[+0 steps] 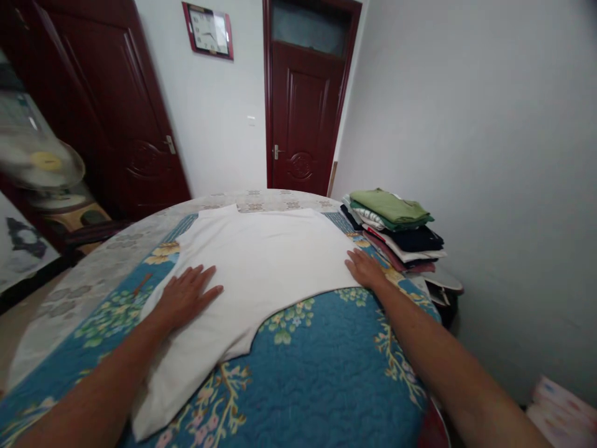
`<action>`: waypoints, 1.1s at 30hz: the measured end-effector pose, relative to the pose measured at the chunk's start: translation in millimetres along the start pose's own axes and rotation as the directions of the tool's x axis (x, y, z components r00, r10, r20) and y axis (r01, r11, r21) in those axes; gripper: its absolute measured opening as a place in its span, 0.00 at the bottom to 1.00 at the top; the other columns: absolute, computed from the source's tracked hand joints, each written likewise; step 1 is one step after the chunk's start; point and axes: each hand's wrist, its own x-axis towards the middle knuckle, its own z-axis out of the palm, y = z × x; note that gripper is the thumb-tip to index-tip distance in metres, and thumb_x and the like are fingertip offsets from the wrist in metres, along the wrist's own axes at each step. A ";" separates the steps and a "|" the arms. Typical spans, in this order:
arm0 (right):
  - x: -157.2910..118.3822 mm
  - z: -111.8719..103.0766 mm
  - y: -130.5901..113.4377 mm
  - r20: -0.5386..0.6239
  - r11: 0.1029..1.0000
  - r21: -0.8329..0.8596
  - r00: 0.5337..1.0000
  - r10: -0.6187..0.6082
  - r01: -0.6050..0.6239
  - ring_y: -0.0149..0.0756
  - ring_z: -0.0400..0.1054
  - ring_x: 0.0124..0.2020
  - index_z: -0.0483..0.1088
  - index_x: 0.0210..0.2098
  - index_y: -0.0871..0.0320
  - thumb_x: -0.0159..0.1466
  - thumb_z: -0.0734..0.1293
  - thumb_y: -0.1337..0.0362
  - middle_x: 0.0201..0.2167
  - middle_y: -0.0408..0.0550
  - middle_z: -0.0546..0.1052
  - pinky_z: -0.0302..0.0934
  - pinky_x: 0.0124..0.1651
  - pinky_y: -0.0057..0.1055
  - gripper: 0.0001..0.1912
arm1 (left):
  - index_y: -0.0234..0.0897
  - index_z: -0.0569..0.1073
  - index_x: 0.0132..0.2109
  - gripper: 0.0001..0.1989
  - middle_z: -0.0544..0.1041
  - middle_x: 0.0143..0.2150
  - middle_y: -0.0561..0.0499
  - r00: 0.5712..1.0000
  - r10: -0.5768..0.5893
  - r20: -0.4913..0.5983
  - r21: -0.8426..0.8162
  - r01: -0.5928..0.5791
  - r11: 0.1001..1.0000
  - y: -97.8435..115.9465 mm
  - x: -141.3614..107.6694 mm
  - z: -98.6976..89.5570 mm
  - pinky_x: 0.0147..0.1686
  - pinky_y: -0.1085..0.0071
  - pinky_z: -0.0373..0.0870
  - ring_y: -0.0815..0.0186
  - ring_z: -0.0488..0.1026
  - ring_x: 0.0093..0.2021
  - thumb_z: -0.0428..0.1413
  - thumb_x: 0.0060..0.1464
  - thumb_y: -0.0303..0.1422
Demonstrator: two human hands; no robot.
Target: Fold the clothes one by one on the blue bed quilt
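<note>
A white shirt [270, 249] lies spread out on a blue floral quilted cloth [317, 373], with one sleeve reaching toward me at the lower left. My left hand [189, 295] rests flat on the shirt's left part, fingers spread. Over at the right end of the shirt, my right hand [364, 267] lies on its edge with the fingers stretched out. Neither hand grips the fabric.
Folded clothes [392, 227] are stacked at the table's right side, a green garment on top. A patterned white tablecloth [121, 249] covers the round table under the quilt. A fan [46, 162] stands at left; a dark bag [443, 295] is beside the table.
</note>
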 end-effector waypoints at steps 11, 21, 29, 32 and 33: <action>-13.3 31.1 63.1 -0.131 0.996 -0.065 0.989 -0.067 0.059 0.59 0.65 0.70 0.69 0.70 0.58 0.75 0.52 0.46 0.70 0.63 0.71 0.56 0.71 0.61 0.34 | 0.38 0.70 0.71 0.36 0.72 0.71 0.38 0.980 0.023 -0.200 -0.244 -0.072 0.967 8.2 -116.5 -19.6 0.74 0.45 0.58 0.46 0.60 0.76 0.45 0.69 0.57; -29.2 13.5 50.3 -0.402 0.972 -0.062 0.885 -0.233 0.227 0.53 0.77 0.53 0.80 0.50 0.63 0.69 0.59 0.59 0.49 0.62 0.83 0.66 0.64 0.48 0.22 | 0.42 0.75 0.63 0.29 0.79 0.59 0.41 0.937 0.219 -0.272 -0.245 -0.288 0.926 40.4 -201.4 -54.3 0.63 0.53 0.71 0.51 0.74 0.61 0.63 0.61 0.51; -27.8 10.9 37.4 -0.331 0.947 0.040 0.898 -0.290 0.320 0.51 0.77 0.53 0.81 0.46 0.59 0.67 0.59 0.60 0.47 0.59 0.84 0.66 0.66 0.47 0.21 | 0.43 0.82 0.41 0.17 0.82 0.39 0.45 0.999 0.040 -0.023 -0.310 -0.045 0.950 58.9 -180.8 -73.7 0.46 0.62 0.73 0.55 0.78 0.43 0.51 0.68 0.45; -28.2 10.7 38.3 -0.316 0.957 0.091 0.919 -0.236 0.277 0.53 0.77 0.53 0.82 0.46 0.58 0.66 0.58 0.59 0.49 0.59 0.84 0.66 0.66 0.49 0.22 | 0.42 0.82 0.41 0.17 0.84 0.39 0.47 0.960 -0.262 0.096 -0.606 0.265 0.750 44.3 -141.7 -87.4 0.41 0.63 0.74 0.55 0.79 0.42 0.56 0.61 0.48; -28.1 10.7 38.9 -0.319 0.957 0.098 0.920 -0.229 0.272 0.53 0.77 0.53 0.82 0.46 0.58 0.66 0.59 0.58 0.49 0.59 0.84 0.66 0.65 0.50 0.22 | 0.40 0.83 0.42 0.17 0.84 0.38 0.47 0.915 -0.377 0.145 -0.683 0.368 0.631 38.6 -128.4 -89.0 0.38 0.63 0.75 0.54 0.80 0.40 0.57 0.58 0.47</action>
